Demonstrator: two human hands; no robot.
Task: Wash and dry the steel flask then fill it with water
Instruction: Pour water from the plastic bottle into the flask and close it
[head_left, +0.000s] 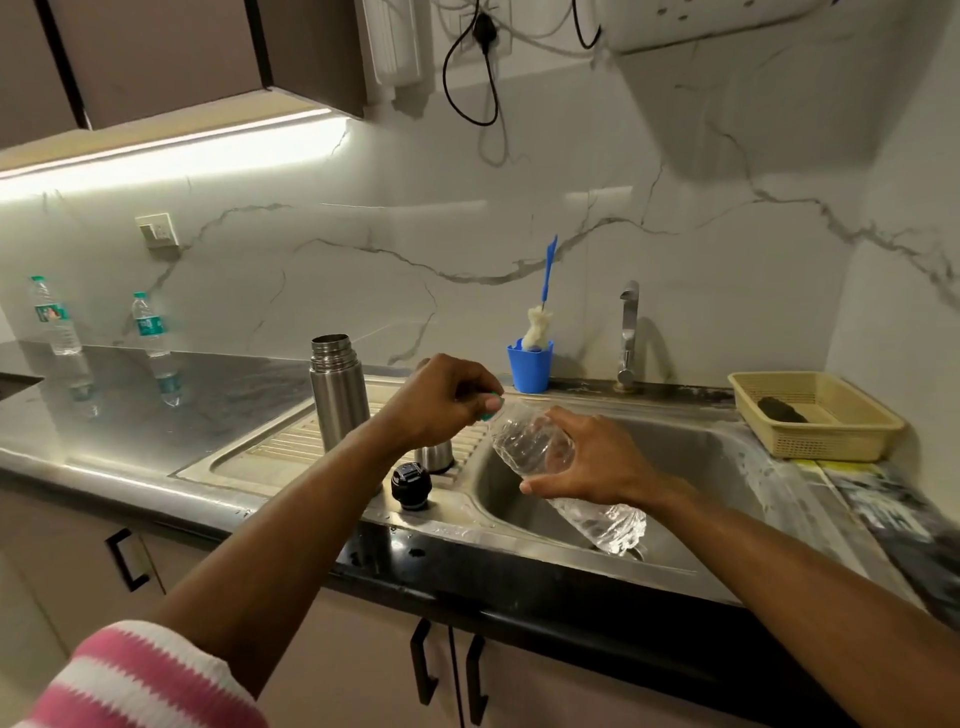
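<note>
Flask (338, 392) stands upright and open-mouthed on the ribbed drainboard (291, 441) left of the sink (675, 467), touched by neither hand. Just in front of it, near the sink's edge, sit its black stopper (411, 487) and a small steel cup (435, 456) set mouth down (the forearm hides part of the cup).

Over the basin, the right hand (587, 462) grasps a clear plastic bottle (566, 478) around its middle, fingers wrapped over the top and thumb underneath. The bottle is tilted, neck up toward the left, base low over the sink. The left hand (441, 402) is curled at the bottle's neck, its fingertips pinching the green cap (491, 402); whether the cap is on or off the neck, I cannot tell. A pink-and-white striped sleeve (140, 680) shows on the left arm.

Behind the sink, a blue cup (530, 366) holds a brush (540, 317) with a blue handle, and a tap (627, 338) rises to its right. A beige basket (815, 415) with something dark inside rests on the desk (156, 405) at the far right. Two sealed water bottles (54, 317) stand well apart from the flask on the far left of the desk.
</note>
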